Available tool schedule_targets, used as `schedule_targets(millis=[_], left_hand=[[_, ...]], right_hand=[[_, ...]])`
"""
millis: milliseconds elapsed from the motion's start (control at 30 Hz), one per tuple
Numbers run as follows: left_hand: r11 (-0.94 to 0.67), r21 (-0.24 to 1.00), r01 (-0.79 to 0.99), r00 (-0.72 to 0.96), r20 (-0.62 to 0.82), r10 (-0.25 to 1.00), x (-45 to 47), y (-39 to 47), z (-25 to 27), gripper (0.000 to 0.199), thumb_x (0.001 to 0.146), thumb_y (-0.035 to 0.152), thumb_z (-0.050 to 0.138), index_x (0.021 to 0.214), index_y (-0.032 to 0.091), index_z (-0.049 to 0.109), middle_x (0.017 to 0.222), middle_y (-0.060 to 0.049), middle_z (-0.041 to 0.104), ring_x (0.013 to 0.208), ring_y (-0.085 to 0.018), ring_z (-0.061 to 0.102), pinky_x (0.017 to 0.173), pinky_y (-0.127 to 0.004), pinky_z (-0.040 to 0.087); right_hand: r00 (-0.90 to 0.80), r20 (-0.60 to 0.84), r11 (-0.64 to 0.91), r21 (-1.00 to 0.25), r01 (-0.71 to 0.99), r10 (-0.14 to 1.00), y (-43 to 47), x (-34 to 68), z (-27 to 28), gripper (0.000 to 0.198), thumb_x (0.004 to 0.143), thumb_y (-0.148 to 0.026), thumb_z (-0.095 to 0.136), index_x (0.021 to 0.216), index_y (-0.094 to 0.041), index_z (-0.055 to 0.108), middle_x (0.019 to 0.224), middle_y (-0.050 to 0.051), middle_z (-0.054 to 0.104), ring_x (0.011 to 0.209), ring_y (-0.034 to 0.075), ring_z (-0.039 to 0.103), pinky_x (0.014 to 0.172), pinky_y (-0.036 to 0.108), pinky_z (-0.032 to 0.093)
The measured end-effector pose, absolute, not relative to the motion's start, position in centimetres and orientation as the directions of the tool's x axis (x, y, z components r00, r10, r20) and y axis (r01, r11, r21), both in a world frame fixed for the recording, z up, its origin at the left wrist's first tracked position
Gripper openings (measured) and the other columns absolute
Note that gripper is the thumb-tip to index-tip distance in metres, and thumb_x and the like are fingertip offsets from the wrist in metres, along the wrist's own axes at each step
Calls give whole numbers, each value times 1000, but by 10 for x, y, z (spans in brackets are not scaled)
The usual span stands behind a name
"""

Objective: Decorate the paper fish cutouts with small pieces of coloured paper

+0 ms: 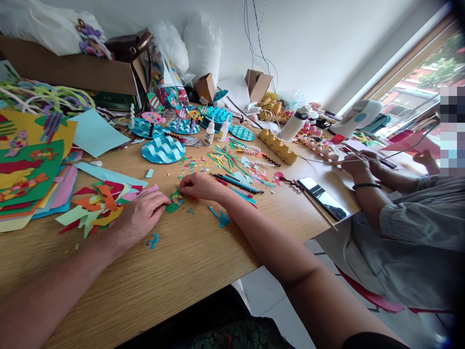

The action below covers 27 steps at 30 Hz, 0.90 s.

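Observation:
A small green paper fish (175,200) with multicoloured pieces on its body lies on the wooden table between my hands. My left hand (143,215) rests on the table with its fingers closed, thumb and fingertips at the fish's left edge. From the right, my right hand (199,186) reaches to the fish's upper right edge, its fingers curled together; whatever is at the fingertips is too small to make out. Tiny coloured paper bits (194,164) are scattered just behind it. Blue paper scraps (224,219) lie near my right forearm, and a cut blue piece (153,241) sits in front of my left hand.
Coloured paper offcuts (105,201) are heaped beside my left hand. Behind stand a blue wavy paper disc (163,150) and glue bottles (209,133). Pens (238,183) lie beyond my right forearm, a phone (323,198) farther right. A co-worker's hands (358,165) work at the right.

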<state>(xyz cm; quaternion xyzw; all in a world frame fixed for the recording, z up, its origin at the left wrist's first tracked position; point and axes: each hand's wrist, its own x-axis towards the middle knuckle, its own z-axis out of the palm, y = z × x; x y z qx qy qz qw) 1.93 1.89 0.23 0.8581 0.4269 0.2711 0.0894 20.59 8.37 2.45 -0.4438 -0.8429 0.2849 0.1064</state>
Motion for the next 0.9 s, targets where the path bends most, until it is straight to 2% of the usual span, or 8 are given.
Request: schedule_targets(millis=[167,433,600,800,900], left_hand=[[-628,370,684,497,394,773,19,19,1,25,82,28,36,80,21,59,84,-4,67,85,-20,60,94,-41,40],[-632,359,687,502,394,770,19,19,4,26,82,29,35,78,21,59,81,-3,67,81,-19,60,93,-41,41],[-635,342,692,509,393,766,19,19,3,27,82,28,33,79,19,59,82,-4,66,82,-19,59,92,-41,42],[-651,315,691,521,407,750,18,20,1,26,82,26,34,80,18,59,83,-5,66,83,-19,59,89,-39,44],[-668,296,682,533,425,732,18,20,-1,26,82,25,34,81,17,59,82,-6,66,83,-20,60,90,-39,44]], right_hand=[[-577,-43,423,-636,645,816,86,207,24,20,75,-19,50,84,-11,66,67,-1,60,57,5,46,55,16,33],[-613,-62,447,-627,638,788,84,207,22,18,74,-18,51,82,-14,67,66,-2,61,56,5,48,54,16,33],[-592,-65,400,-678,617,803,85,207,22,18,75,-18,51,82,-13,66,69,-1,62,58,5,49,56,16,34],[-598,-40,446,-627,639,801,85,206,21,16,73,-19,53,80,-15,67,64,-2,60,56,6,48,54,17,33],[-582,-40,401,-686,607,812,87,207,19,16,74,-19,52,80,-13,66,64,-2,59,56,5,47,54,17,33]])
